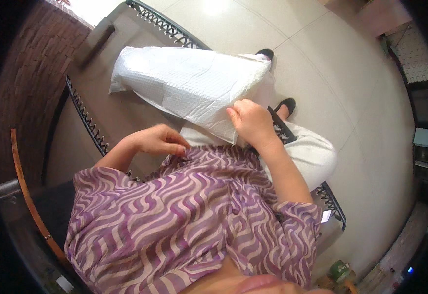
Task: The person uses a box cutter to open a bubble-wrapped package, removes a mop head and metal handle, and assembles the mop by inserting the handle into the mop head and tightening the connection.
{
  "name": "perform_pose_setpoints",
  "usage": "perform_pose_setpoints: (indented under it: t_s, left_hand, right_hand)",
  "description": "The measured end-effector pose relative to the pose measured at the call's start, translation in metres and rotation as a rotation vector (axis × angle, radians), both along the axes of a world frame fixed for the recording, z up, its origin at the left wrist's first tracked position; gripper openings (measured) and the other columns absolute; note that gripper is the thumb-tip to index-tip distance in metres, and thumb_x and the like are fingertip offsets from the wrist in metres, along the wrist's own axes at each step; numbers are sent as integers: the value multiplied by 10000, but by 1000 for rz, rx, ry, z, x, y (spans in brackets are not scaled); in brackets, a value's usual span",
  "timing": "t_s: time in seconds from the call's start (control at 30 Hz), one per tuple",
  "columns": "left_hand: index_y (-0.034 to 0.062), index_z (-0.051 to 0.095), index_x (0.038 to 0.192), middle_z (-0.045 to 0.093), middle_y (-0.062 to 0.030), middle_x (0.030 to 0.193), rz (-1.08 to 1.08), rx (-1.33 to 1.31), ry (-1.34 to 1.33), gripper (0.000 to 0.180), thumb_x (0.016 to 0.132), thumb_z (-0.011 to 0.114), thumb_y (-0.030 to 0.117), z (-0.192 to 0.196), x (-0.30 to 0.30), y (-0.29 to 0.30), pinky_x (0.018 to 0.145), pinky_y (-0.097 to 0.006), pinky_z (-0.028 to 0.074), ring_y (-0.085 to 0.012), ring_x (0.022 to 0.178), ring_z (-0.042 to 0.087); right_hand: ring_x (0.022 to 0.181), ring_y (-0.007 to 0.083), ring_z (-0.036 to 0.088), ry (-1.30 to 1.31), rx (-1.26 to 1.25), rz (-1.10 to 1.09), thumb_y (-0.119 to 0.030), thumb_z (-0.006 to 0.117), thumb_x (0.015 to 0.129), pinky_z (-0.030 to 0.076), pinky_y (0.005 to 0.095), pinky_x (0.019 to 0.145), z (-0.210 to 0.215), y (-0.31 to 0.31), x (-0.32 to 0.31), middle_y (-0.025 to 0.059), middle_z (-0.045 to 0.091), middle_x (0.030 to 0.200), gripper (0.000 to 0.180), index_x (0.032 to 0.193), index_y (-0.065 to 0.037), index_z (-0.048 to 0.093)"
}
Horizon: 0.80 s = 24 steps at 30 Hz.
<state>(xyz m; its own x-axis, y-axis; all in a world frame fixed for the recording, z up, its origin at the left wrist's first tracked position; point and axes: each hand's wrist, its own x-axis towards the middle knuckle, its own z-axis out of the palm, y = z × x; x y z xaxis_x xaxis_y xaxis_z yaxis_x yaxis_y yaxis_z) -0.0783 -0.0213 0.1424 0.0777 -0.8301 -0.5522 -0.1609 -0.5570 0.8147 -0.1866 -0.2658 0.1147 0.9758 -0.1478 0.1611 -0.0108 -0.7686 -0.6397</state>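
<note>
A white quilted sheet (175,78), with a dimpled surface and folds, lies across my lap and over the brown lounger beside me. My right hand (250,122) is closed at its near right edge, gripping the material there. My left hand (157,139) rests lower and to the left, apart from the sheet, by the hem of my purple wavy-patterned shirt (175,210). Its fingers are curled in toward the thumb; whether they pinch the hem or anything else is hidden.
The brown lounger (135,110) has dark rails laced with cord. White trousers (302,152) cover my legs, and black shoes (286,105) stand on the pale tiled floor (356,93). A brick-patterned wall (37,73) rises at the left. A green container (340,270) is at the lower right.
</note>
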Motion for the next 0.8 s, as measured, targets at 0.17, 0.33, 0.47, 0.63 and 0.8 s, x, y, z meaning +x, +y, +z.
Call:
perform_pose_setpoints:
  t_s: [0.17,0.33,0.47,0.63,0.8]
  left_hand:
    - [22,501,1145,525,-185,1139,666,-570,-822,304,862,443,118,6,1,-90,919,-358,369,-303,1072,491]
    - [91,421,1263,375,-87,1337,370,-468,-1235,418,898,329,272,-67,-1,-142,1049,-417,154,-260,1273,285]
    - [100,425,1269,372,-74,1343,392,-548,-1227,427,899,309,280,-77,5,-137,1055,-399,123,-237,1280,277]
    - [123,399,1293,361,-64,1353,290,-526,-1260,434,882,348,251,-73,-1,-141,1064,-391,113,-212,1291,260]
    - [135,379,1309,328,-58,1374,319,-479,-1276,459,860,392,230,-78,-1,-145,1067,-394,110,-208,1301,238]
  right_hand:
    - [673,327,543,141,-53,35,-225,535,805,435,391,612,4,-9,0,159,546,697,234,710,-12,560]
    - [698,348,551,120,136,106,-224,494,828,427,434,634,-4,-18,-3,176,553,706,259,696,-10,554]
    - [535,130,429,90,617,-55,-140,543,834,335,285,492,-6,-33,-34,55,411,549,269,623,-2,447]
    - [556,72,430,178,886,-199,-258,525,877,353,244,497,-14,-36,-57,4,403,556,343,656,-8,448]
    - [576,146,534,355,470,-98,-557,428,842,412,300,509,17,-44,-27,88,539,624,563,705,-22,536]
